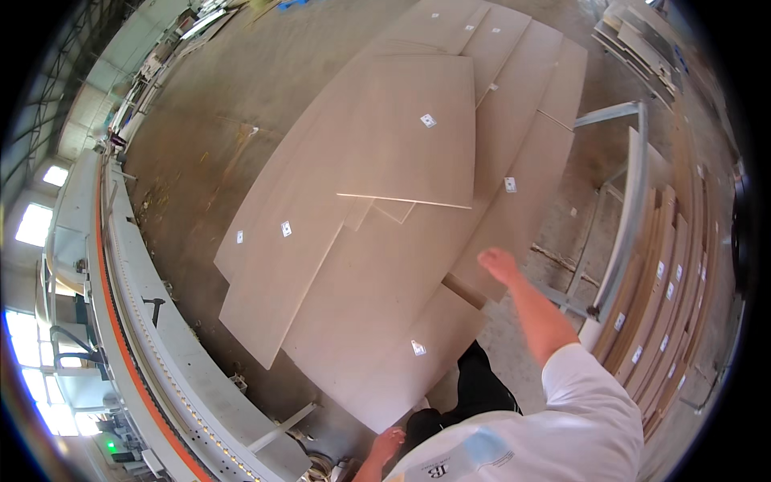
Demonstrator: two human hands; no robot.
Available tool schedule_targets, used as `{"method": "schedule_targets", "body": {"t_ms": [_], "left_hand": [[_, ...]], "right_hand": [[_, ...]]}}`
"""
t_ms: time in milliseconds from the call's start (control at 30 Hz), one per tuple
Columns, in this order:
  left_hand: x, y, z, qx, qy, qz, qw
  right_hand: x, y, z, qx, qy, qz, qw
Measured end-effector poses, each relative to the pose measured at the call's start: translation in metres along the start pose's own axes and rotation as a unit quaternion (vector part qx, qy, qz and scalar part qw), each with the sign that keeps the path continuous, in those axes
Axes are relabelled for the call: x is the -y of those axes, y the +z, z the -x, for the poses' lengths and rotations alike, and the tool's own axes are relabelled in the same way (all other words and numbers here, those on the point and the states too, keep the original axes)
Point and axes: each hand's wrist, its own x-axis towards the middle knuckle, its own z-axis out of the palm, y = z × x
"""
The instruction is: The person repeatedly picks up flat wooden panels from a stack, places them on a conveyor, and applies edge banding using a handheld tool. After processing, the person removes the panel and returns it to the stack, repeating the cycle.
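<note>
My right hand (499,263) is above the right side of a spread of flat brown panels, loosely curled, with nothing visible in it. A large brown panel (365,297) lies nearest me, its lower corner close to my left hand (389,442). The fingers of my left hand are curled; whether they touch that corner is hard to tell. A smaller panel (446,325) with a white label (418,348) lies by my legs. Farther off, another labelled panel (409,120) overlaps the ones beneath it.
On the left runs a long grey machine (148,321) with an orange strip. A metal frame (630,217) stands at the right, beside upright stacked brown boards (654,281) with labels. More boards (634,44) are piled at the far right. Scraps lie on the concrete floor (201,145).
</note>
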Motion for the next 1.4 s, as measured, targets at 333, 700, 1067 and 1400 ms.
{"method": "schedule_targets", "body": {"t_ms": [333,700,1067,1400], "left_hand": [[-0.041,0.069,0.011,0.088,-0.035,0.404,0.91],[-0.063,0.086,0.029,-0.067,-0.095,0.141,0.983],[-0.116,0.087,0.026,-0.056,-0.022,0.164,0.985],[-0.288,0.043,-0.026,-0.066,0.177,-0.07,0.98]], "right_hand": [[0.002,-0.001,-0.249,-0.067,0.18,-0.331,0.924],[0.076,-0.05,-0.187,0.09,0.167,-0.327,0.926],[0.187,-0.198,-0.1,-0.003,-0.011,-0.271,0.962],[0.311,-0.285,0.005,-0.072,-0.139,0.175,0.972]]}}
